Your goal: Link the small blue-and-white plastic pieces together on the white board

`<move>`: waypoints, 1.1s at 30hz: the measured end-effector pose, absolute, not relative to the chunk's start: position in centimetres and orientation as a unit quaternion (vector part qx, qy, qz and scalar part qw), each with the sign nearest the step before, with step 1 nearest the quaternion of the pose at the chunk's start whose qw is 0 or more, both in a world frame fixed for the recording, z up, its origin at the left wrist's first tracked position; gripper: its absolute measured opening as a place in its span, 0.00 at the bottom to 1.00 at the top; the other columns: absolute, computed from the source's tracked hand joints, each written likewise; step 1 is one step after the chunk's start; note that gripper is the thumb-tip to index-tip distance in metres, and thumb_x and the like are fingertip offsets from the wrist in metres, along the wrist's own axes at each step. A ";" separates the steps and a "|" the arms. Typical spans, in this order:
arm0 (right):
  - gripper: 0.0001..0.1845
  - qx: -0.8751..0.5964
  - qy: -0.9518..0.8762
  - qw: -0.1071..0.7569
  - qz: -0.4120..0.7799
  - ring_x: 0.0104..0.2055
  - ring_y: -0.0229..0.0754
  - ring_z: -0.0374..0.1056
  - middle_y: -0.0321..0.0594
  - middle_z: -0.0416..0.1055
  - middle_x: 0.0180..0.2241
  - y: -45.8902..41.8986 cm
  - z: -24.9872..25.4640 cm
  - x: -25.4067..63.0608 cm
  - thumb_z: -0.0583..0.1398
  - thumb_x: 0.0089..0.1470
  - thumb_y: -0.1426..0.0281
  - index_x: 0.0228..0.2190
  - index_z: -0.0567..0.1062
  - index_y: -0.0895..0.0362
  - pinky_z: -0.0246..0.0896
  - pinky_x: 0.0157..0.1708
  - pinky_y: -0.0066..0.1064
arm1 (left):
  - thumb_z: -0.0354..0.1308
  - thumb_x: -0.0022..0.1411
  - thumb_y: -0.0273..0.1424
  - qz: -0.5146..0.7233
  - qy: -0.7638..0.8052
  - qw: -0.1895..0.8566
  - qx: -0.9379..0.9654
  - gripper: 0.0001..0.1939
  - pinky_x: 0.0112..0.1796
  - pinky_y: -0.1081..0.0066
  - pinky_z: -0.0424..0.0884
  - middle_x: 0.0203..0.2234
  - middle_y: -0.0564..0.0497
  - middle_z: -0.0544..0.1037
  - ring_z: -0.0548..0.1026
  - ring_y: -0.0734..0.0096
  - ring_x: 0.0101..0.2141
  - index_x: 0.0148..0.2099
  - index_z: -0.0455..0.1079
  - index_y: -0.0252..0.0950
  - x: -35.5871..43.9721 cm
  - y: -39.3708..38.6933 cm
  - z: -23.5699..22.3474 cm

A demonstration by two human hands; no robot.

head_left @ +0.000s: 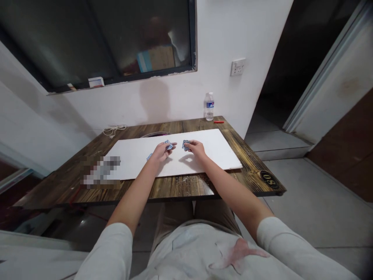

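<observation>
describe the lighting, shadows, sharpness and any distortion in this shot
Head view, light: the right hand casts a soft shadow on the white board, and the window looks dark and murky; head view, detail: the blue-patterned cards are too small to read, and pixelation covers a patch at the board's left end; head view, shape: wide-angle stretch toward the edges.

Soft shadows [154, 102]; stretched edges

"What's in the left hand [160, 152]?"
"Small blue-and-white cards [168, 145], pinched (markings too small to read)."
"The right hand [197, 148]?"
"A similar blue bunch [185, 145], held apart from the first."
"Others?"
"A blue-striped pile [149, 156] on the white board [210, 147], just beside the left hand."
</observation>
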State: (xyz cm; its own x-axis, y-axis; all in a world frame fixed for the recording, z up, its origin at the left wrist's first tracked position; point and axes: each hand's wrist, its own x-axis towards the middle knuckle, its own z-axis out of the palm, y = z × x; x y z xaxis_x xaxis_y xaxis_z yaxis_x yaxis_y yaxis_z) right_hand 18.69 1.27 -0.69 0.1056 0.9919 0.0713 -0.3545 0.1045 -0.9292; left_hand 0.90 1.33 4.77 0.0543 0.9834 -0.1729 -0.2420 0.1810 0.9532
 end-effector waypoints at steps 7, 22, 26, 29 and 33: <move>0.21 -0.409 -0.363 0.651 0.526 0.26 0.37 0.72 0.39 0.78 0.26 2.0 -0.9 19.4 0.72 0.32 0.60 0.29 0.78 0.58 0.61 0.26 0.26 | 0.72 0.37 0.27 0.406 0.521 0.515 0.547 0.13 0.33 0.72 0.64 0.28 0.45 0.81 0.75 0.68 0.31 0.29 0.76 0.34 1.2 2.9 5.5; 0.21 -0.403 -0.411 0.619 0.535 0.24 0.36 0.70 0.38 0.78 0.25 2.0 -1.2 20.0 0.73 0.28 0.62 0.28 0.80 0.58 0.63 0.27 0.27 | 0.71 0.34 0.19 0.425 0.560 0.350 0.619 0.13 0.36 0.73 0.66 0.22 0.50 0.77 0.76 0.61 0.35 0.24 0.75 0.38 3.2 3.4 2.4; 0.20 -0.417 -0.423 0.621 0.512 0.24 0.37 0.70 0.37 0.77 0.24 1.9 -0.9 20.2 0.73 0.30 0.63 0.28 0.79 0.58 0.62 0.27 0.29 | 0.66 0.53 0.35 0.466 0.496 0.433 0.592 0.08 0.34 0.72 0.68 0.29 0.46 0.80 0.76 0.65 0.33 0.31 0.78 0.35 4.9 2.8 2.2; 0.18 -0.430 -0.428 0.624 0.492 0.25 0.39 0.70 0.38 0.77 0.24 1.8 -0.8 20.3 0.73 0.31 0.64 0.28 0.79 0.58 0.63 0.28 0.30 | 0.69 0.50 0.38 0.458 0.475 0.477 0.580 0.12 0.31 0.73 0.68 0.26 0.46 0.79 0.74 0.69 0.28 0.31 0.78 0.34 6.2 2.4 1.7; 0.17 -0.436 -0.427 0.640 0.468 0.27 0.39 0.70 0.39 0.77 0.25 1.7 -1.2 20.3 0.73 0.31 0.64 0.26 0.78 0.58 0.65 0.30 0.31 | 0.73 0.43 0.40 0.490 0.486 0.463 0.556 0.16 0.29 0.73 0.67 0.21 0.49 0.77 0.73 0.72 0.25 0.28 0.76 0.33 6.7 2.1 1.1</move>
